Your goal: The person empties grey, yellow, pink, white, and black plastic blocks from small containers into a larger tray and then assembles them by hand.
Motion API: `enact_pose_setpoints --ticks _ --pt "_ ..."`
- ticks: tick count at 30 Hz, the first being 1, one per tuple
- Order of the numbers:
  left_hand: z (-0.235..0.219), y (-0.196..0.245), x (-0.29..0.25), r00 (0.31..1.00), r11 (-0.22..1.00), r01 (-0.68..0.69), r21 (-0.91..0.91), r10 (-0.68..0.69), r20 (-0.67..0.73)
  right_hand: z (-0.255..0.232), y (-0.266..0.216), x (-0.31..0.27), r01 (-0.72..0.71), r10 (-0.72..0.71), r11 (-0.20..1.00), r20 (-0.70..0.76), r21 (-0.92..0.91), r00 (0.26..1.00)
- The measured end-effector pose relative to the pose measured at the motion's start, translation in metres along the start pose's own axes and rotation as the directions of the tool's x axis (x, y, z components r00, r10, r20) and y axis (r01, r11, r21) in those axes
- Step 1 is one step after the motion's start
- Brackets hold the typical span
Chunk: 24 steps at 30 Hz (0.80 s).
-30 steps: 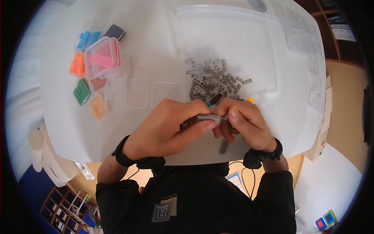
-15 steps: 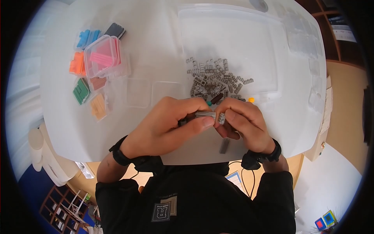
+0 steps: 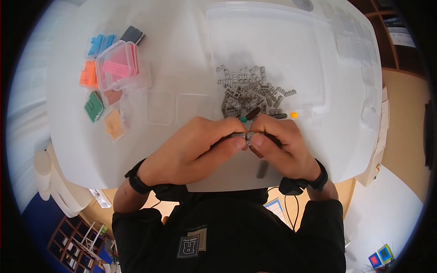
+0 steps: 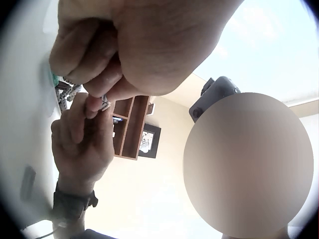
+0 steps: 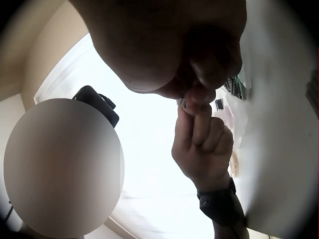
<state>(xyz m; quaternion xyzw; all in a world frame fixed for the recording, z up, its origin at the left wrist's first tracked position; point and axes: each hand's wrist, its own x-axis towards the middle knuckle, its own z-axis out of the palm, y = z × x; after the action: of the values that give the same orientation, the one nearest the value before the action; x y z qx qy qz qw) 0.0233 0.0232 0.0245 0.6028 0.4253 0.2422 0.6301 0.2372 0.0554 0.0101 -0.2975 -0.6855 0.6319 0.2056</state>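
Note:
Close to the table's front edge in the head view, my left hand [image 3: 191, 148] pinches a grey ridged building block [image 3: 237, 134] between thumb and forefinger. A second grey building block [image 3: 251, 138] is pinched by my right hand [image 3: 289, 145]; the two blocks meet end to end, mostly covered by the fingers. Both wrist views show the fingertips together around a small bit of grey block [image 4: 105, 103]. Just beyond the hands is a pile of grey blocks [image 3: 246, 98], with a dark brown block [image 3: 253, 113] and a teal block [image 3: 243, 119] at its near edge.
A single grey block [image 3: 261, 169] lies below the right hand. A yellow block [image 3: 293, 115] is right of the pile. Clear boxes with coloured blocks, among them a pink-filled box [image 3: 100, 75], stand at left. A large clear tray [image 3: 268, 41] lies behind the pile.
The right hand has moved left and turned its grey block, bringing it against the end of the block in the left hand. The gap between the hands has narrowed.

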Motion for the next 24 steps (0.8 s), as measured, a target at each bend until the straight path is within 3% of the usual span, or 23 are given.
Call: enact_pose_setpoints --ticks 2,6,11,15,17,21,24 --pt "-0.0002 -0.0011 -0.0006 0.998 0.995 -0.043 -0.091 0.040 -0.041 -0.0016 -0.0048 -0.0001 -0.112 0.107 0.972 0.037 0.204 0.994" --pt "-0.0029 0.0037 0.0005 1.000 0.998 0.005 -0.062 -0.006 -0.009 -0.0002 -0.0030 0.0004 -0.078 0.077 0.975 0.015 0.209 0.997" --pt "0.0030 -0.0013 0.0024 0.997 1.000 -0.004 -0.015 0.003 -0.072 0.0012 -0.0024 0.0004 -0.061 0.062 0.997 -0.016 0.044 0.998" --pt "-0.0004 0.0000 0.0010 0.999 1.000 -0.002 -0.007 0.002 -0.043 0.0011 -0.0006 -0.0004 -0.048 0.047 0.997 0.018 0.067 0.999" --pt "-0.0029 -0.0002 -0.0003 0.999 0.991 0.037 -0.127 -0.039 -0.013 -0.0001 -0.0074 0.0011 -0.072 0.067 0.981 0.037 0.182 0.997" --pt "-0.0023 -0.0012 0.0005 1.000 0.995 0.004 -0.099 -0.006 -0.017 0.0004 -0.0032 -0.0006 -0.036 0.032 0.985 0.028 0.172 0.999" --pt "-0.0004 -0.0007 0.0011 0.999 0.995 0.035 -0.096 -0.037 -0.020 0.0002 -0.0077 -0.0004 -0.121 0.113 0.961 0.048 0.248 0.992"
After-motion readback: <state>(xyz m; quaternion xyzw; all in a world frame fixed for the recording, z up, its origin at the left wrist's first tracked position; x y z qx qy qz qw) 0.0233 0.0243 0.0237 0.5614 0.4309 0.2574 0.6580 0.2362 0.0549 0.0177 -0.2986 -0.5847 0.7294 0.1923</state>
